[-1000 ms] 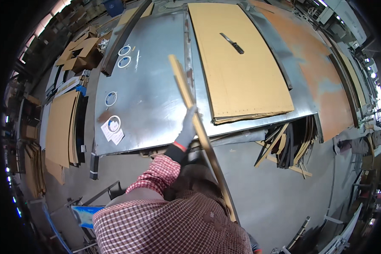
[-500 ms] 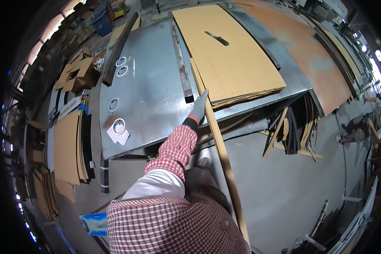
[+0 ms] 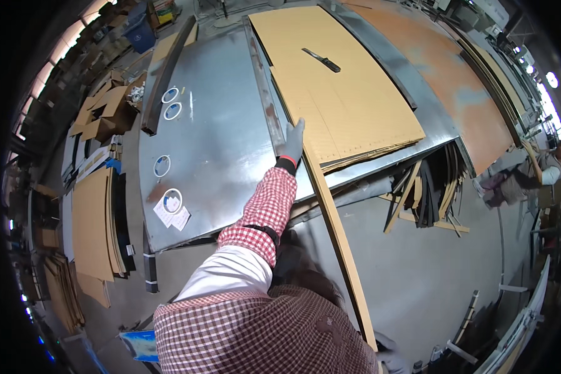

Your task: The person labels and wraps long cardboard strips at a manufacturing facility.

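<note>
- Hands apart: left hand [image 3: 295,140] clamped on the strip [image 3: 341,246], which runs from upper centre to lower right.
- Right hand [image 3: 389,356] at its bottom end; grip unclear.

a grey table [image 3: 218,140] carries cardboard [image 3: 349,112], papers [image 3: 181,219], dark bars [image 3: 166,78], white rings [image 3: 172,190].

The left hand [image 3: 294,141] and right hand [image 3: 390,356] are gloved in grey; the strip [image 3: 340,243] is tan, the sleeve [image 3: 271,198] checked red and white, the desk [image 3: 221,118] bluish grey.
</note>
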The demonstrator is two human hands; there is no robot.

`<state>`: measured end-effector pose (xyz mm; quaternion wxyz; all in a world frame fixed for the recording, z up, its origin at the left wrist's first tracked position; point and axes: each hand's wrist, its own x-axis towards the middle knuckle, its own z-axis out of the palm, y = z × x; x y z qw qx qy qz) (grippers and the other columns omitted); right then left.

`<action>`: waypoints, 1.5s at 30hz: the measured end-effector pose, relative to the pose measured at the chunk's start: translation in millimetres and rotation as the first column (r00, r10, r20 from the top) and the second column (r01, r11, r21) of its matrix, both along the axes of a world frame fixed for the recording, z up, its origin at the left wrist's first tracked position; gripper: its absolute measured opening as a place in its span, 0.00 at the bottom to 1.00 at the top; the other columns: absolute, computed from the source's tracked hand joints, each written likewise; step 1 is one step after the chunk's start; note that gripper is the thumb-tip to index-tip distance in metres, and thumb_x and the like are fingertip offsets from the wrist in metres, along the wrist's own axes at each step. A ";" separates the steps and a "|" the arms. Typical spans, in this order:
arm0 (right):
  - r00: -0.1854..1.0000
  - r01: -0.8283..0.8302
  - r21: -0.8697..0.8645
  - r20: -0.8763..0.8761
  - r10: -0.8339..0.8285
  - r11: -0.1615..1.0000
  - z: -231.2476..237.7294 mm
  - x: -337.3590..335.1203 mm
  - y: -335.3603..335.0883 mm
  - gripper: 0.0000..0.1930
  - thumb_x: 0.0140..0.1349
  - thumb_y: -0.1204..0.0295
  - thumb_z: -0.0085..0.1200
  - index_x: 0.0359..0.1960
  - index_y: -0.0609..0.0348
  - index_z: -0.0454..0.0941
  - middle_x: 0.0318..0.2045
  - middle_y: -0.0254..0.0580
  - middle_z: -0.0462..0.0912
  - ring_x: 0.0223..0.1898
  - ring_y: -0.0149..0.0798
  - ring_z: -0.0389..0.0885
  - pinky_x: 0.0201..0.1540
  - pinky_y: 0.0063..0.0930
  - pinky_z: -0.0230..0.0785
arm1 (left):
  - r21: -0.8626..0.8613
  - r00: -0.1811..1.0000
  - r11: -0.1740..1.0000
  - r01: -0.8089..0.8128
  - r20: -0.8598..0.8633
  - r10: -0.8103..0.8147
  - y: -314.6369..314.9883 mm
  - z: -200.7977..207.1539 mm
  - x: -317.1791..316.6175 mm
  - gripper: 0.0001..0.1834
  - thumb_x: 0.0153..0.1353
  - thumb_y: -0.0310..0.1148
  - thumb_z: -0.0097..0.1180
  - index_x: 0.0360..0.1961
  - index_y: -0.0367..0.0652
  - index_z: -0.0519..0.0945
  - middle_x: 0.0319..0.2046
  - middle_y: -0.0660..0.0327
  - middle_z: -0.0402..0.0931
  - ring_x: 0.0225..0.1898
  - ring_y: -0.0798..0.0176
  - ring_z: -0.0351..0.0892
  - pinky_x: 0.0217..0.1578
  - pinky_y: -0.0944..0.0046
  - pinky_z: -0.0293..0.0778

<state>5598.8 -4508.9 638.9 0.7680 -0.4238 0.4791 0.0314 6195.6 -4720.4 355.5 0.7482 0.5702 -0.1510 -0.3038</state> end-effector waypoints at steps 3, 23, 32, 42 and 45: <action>0.997 -0.064 -0.019 -0.050 0.063 0.998 -37.1 7.3 -17.5 0.33 0.46 0.71 0.62 0.56 0.69 0.69 0.53 0.49 0.75 0.53 0.40 0.73 0.58 0.30 0.63 | 0.120 0.998 0.991 -0.060 0.029 0.057 2.1 27.9 -16.6 0.54 0.60 0.60 0.47 0.66 0.24 0.39 0.68 0.40 0.40 0.71 0.50 0.36 0.68 0.63 0.37; 0.807 -0.165 -0.665 0.333 0.487 0.728 -153.1 103.8 -88.7 0.23 0.50 0.70 0.55 0.49 0.68 0.75 0.37 0.40 0.79 0.35 0.31 0.77 0.37 0.25 0.71 | 0.088 0.991 0.992 0.091 -0.104 -0.082 96.0 95.9 -157.3 0.35 0.65 0.48 0.48 0.61 0.30 0.57 0.58 0.50 0.64 0.59 0.59 0.61 0.60 0.63 0.57; 0.999 -0.036 0.034 0.018 0.035 0.999 -53.5 45.3 -70.4 0.32 0.47 0.63 0.54 0.54 0.71 0.71 0.37 0.40 0.77 0.35 0.32 0.74 0.38 0.21 0.66 | 0.065 0.952 0.997 0.036 -0.307 -0.015 139.1 2.0 -195.1 0.24 0.72 0.46 0.31 0.57 0.39 0.67 0.54 0.63 0.68 0.53 0.68 0.66 0.54 0.65 0.63; 1.000 0.019 0.115 -0.023 -0.016 0.993 -28.6 -7.8 -50.8 0.33 0.48 0.62 0.53 0.56 0.72 0.68 0.36 0.43 0.78 0.32 0.34 0.77 0.33 0.24 0.71 | -0.288 0.699 0.909 0.301 -0.582 -0.416 181.8 -75.9 -302.1 0.25 0.70 0.53 0.29 0.49 0.50 0.73 0.36 0.64 0.75 0.35 0.68 0.73 0.39 0.62 0.70; 0.998 0.017 0.094 -0.064 -0.011 0.995 -25.3 -26.2 -31.7 0.34 0.48 0.62 0.53 0.56 0.72 0.68 0.38 0.44 0.78 0.33 0.34 0.77 0.34 0.23 0.70 | 0.087 0.836 0.953 0.292 0.461 -0.298 186.4 -8.8 -286.5 0.17 0.61 0.30 0.46 0.52 0.41 0.72 0.46 0.51 0.75 0.51 0.51 0.73 0.51 0.61 0.68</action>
